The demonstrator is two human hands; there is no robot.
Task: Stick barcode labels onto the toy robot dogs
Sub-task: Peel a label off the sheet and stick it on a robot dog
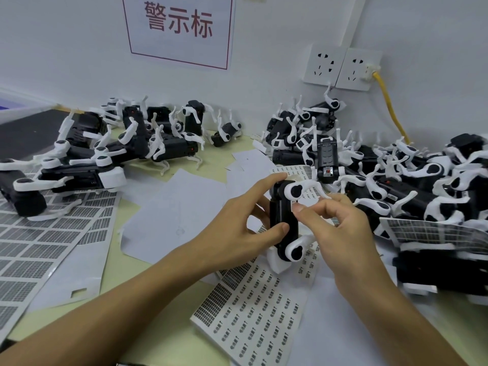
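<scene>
A black toy robot dog (280, 215) with white legs stands on end at the table's centre. My left hand (245, 220) grips its body, index finger over the top and thumb on the lower side. My right hand (340, 233) pinches a small white barcode label (292, 207) between thumb and forefinger, right against the dog's side by the upper leg joint. A label sheet (253, 313) printed with rows of small barcodes lies under the dog, towards me.
Piles of black-and-white robot dogs lie at the back left (105, 154) and right (396, 180). Peeled label sheets (39, 233) cover the left of the table, blank backing paper (174, 212) the middle. Wall sockets (343, 67) with a yellow cable (390, 109) are behind.
</scene>
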